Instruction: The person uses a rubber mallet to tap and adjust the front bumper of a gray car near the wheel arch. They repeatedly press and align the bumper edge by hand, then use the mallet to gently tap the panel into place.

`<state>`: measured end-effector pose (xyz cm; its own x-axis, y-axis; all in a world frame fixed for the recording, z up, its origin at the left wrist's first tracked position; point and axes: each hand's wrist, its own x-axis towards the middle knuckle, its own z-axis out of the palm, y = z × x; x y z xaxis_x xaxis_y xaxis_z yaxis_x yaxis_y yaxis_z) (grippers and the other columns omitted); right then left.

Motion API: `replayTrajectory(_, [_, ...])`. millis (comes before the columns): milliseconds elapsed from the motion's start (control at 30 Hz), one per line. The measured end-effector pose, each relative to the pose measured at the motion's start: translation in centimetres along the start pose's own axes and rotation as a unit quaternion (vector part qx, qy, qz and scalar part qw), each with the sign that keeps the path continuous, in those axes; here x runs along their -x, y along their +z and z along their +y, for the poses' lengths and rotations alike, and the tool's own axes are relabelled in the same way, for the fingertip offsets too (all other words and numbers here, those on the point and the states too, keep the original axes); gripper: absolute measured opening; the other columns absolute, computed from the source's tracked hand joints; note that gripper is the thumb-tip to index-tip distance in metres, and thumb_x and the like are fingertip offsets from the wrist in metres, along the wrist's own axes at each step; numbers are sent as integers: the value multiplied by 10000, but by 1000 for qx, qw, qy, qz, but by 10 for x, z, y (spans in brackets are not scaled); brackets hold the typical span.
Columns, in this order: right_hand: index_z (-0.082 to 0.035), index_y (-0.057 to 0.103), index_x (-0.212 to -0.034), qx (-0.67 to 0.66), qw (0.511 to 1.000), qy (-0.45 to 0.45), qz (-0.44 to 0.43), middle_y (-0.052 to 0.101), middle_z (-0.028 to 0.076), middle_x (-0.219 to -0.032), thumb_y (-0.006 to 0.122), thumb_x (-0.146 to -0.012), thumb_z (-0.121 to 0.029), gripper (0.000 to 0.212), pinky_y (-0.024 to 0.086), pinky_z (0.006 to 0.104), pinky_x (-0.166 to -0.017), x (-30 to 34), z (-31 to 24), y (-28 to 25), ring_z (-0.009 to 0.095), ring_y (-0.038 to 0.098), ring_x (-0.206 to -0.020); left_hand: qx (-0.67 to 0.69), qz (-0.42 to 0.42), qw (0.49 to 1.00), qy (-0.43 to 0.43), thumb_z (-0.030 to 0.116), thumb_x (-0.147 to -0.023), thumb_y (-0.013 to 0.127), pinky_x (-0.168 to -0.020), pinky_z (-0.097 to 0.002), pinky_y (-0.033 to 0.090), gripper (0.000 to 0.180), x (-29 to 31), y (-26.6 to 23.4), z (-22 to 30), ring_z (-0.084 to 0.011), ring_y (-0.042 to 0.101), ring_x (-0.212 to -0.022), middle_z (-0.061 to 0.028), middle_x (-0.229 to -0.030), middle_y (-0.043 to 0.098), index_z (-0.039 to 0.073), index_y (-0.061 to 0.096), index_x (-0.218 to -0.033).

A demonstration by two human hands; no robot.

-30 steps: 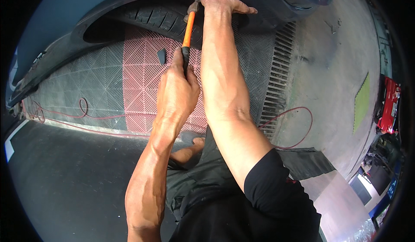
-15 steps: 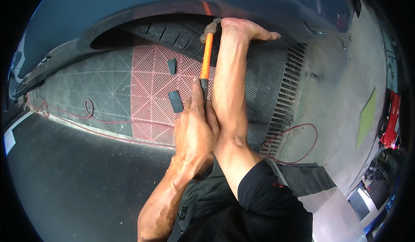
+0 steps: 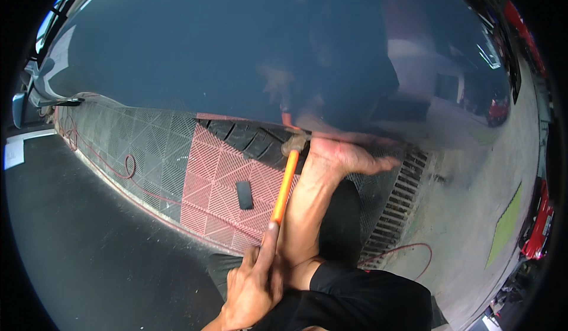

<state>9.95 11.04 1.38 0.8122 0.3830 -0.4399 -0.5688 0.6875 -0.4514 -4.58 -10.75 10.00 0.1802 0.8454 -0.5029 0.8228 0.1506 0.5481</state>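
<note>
My left hand (image 3: 253,286) grips a hammer (image 3: 284,192) by its handle, with one finger or the thumb laid along the shaft. The handle is orange, and the worn metal head stands at the lower lip of a dark blue-grey car panel (image 3: 236,41), close to my right wrist. Whether the head touches the lip I cannot tell. My right hand (image 3: 343,155) is turned palm up under that lip, its thumb stretched out to the right. Its other fingers are hidden behind the panel. A black tyre (image 3: 251,141) shows below the panel's edge.
A dark flat block (image 3: 244,195) lies on red floor tiles (image 3: 207,180). Thin red hose (image 3: 130,166) runs along the tiles at left. A drain grate (image 3: 402,189) is on the right. Beyond it stands a red object (image 3: 537,224).
The panel fills more of the view, and the tyre and hands sit lower in it. Only one of two dark blocks still shows. My left hand stays on the hammer.
</note>
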Motion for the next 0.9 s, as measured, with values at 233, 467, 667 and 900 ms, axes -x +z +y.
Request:
replayTrajectory(233, [-105, 236, -1630, 10, 997, -34, -74, 270, 171, -1648, 302, -1043, -620, 784, 308, 506, -1223, 5, 10, -22, 316, 264, -1531, 14, -84, 996, -8, 23, -866, 620, -677, -541, 562, 926, -4, -7, -7, -479, 666, -752, -326, -1142, 536, 91, 125, -1646])
replayTrajectory(467, [-98, 201, -1641, 23, 993, -48, -104, 216, 166, -1675, 281, -1035, -640, 817, 260, 503, -1249, 12, 8, -39, 319, 208, -1557, -133, -23, 990, -40, 8, -784, 708, -575, -492, 565, 975, 3, 4, 5, -368, 655, -615, -189, -957, 586, 148, 279, -1649])
replayTrajectory(667, [-92, 171, -1651, 33, 989, -63, -132, 170, 161, -1699, 262, -1028, -657, 846, 218, 501, -1272, 1, 12, -44, 322, 160, -1579, -120, -157, 961, -193, 18, -925, 602, -892, -525, 595, 941, -11, -20, 32, -514, 684, -1053, -315, -1411, 553, 312, 111, -1672])
replayTrajectory(900, [-76, 147, -1655, 100, 982, -91, -135, 130, 146, -1719, 252, -1026, -665, 869, 194, 485, -1290, -5, 11, -53, 318, 138, -1592, -138, -125, 966, -180, 87, -943, 609, -876, -538, 588, 917, -4, -10, 38, -507, 685, -1058, -348, -1364, 570, 314, 104, -1674])
